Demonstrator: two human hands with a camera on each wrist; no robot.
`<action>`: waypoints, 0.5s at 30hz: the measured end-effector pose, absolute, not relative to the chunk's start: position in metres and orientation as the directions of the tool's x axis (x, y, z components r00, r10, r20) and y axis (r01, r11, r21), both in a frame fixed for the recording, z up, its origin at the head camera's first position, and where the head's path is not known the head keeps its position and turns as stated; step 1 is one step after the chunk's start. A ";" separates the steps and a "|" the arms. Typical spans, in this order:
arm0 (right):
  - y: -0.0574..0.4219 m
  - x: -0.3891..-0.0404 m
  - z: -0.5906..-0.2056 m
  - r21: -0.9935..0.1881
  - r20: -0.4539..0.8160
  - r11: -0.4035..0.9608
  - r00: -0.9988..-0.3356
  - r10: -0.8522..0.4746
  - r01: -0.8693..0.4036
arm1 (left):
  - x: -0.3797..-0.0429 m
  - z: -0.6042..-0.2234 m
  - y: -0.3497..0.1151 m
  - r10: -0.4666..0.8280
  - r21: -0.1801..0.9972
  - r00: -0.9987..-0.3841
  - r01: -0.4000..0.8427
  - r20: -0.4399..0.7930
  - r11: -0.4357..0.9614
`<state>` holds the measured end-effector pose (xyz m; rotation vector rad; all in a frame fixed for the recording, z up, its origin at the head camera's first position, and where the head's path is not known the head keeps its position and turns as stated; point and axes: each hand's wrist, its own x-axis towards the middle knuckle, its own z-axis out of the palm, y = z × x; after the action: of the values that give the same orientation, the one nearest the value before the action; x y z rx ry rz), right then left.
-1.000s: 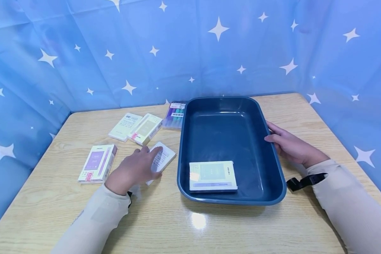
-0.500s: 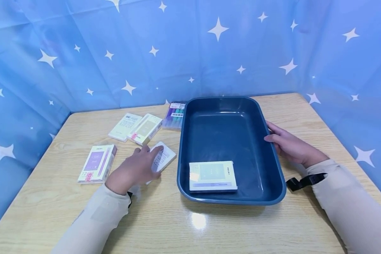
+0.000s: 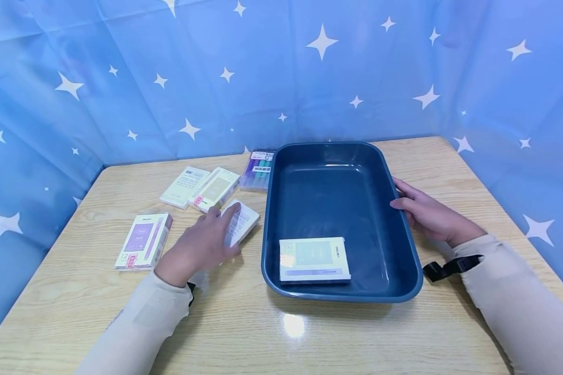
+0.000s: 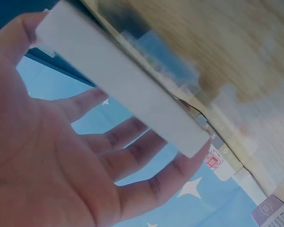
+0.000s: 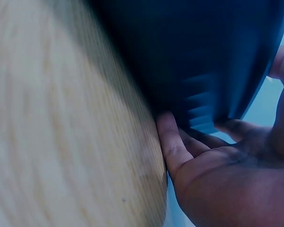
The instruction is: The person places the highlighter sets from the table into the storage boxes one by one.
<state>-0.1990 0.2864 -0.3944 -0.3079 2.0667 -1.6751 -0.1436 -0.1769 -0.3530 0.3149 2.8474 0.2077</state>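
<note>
Box [image 3: 245, 221] is just left of the tray [image 3: 338, 203], pinched between thumb and fingers of the left hand [image 3: 200, 246]; the right hand [image 3: 424, 213] grips the tray's right side. From my station, I'd lift level, 4 fingers pressing evenly, clearing the tray.

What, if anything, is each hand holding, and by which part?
Left hand: a white rectangular box, thumb at one end, fingers toward the other. Right hand: a dark-blue rectangular plastic tray, gripped by its right side, thumb at the rim.
</note>
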 end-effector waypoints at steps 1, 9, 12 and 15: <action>0.286 -0.199 -0.395 -0.965 -0.209 0.237 -0.870 -0.446 0.110 | -0.144 -0.353 -0.177 0.233 0.174 -0.943 0.195 -0.237 0.965; 0.286 -0.199 -0.394 -0.961 -0.216 0.253 -0.876 -0.431 0.112 | -0.144 -0.353 -0.176 0.215 0.215 -0.961 0.175 -0.176 0.961; 0.286 -0.199 -0.395 -0.959 -0.223 0.257 -0.877 -0.425 0.119 | -0.145 -0.354 -0.175 0.218 0.221 -0.966 0.184 -0.141 0.958; 0.286 -0.199 -0.394 -0.959 -0.225 0.256 -0.877 -0.425 0.121 | -0.146 -0.355 -0.174 0.218 0.227 -0.971 0.191 -0.102 0.955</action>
<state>-0.1992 0.2860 -0.3944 -0.2752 2.0923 -1.6578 -0.1460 -0.1744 -0.3551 0.3129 2.9813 0.3281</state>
